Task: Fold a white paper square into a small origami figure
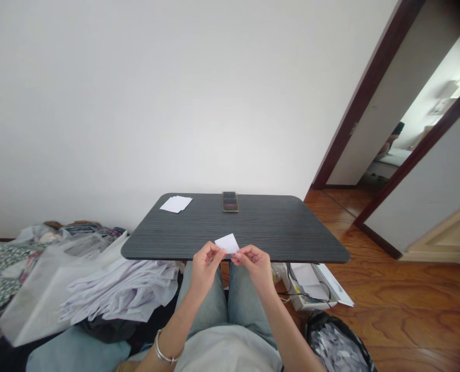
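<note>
The person's left hand and right hand angle inward to nearly meet at the middle of the near edge of the table, each with thumb and forefinger clamped on a small white paper. Fingertips hide the paper's lower corners, and whether it touches the tabletop cannot be told; both forearms are cut off below, and the dark rectangular object at the table's far edge is hard to make out

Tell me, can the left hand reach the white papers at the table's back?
Probably yes: nothing visible stands between the left hand and those white papers, though it's pinching a separate sheet.
</note>
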The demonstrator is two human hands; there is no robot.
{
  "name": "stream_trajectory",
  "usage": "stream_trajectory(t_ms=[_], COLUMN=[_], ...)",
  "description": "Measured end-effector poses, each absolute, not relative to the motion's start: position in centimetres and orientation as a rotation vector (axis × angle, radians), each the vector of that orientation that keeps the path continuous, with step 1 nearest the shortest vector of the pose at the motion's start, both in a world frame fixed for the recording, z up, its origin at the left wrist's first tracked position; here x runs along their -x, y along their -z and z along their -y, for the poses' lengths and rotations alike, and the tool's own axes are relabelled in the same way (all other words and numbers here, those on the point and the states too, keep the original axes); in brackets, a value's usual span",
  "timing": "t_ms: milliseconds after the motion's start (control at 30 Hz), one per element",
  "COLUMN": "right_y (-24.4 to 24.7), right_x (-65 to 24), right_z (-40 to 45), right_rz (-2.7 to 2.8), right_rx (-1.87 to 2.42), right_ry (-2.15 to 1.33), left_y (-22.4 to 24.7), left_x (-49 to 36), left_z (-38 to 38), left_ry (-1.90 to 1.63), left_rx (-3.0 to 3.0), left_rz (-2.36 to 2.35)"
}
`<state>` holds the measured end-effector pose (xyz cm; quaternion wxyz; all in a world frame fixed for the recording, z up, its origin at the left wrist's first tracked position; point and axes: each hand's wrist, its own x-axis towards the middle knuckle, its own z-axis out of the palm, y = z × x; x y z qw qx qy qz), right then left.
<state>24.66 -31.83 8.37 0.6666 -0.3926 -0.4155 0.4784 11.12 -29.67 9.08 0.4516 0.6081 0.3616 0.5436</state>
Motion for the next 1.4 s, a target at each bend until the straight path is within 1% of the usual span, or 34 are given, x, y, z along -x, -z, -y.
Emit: stream_trajectory(t_ms=[267, 600, 933, 1400], right_y=[-8.34, -8.18, -8.37, -8.5], right_x=[-24.4, -24.41, -24.38, -24.42], right_z=[32.15, 32.01, 31.81, 31.77], right_rz=[0.928, 0.929, 0.954, 1.047], right_rx=[0.917, 0.976, 0.867, 1.008], right_ry=[-1.035, -0.998, -1.147, -1.191], left_y=[-8.84, -8.52, -8.69, -9.1], left_x=[-11.65, -12.16, -11.77, -11.83], left_z=[29.63, 29.65, 29.51, 29.66], left_ry=[-1.428, -1.45, -1.477, -1.416], left_rx=[-1.451, -1.374, -1.388, -1.386], left_rz=[-0.911, -0.947, -0.965, -0.979])
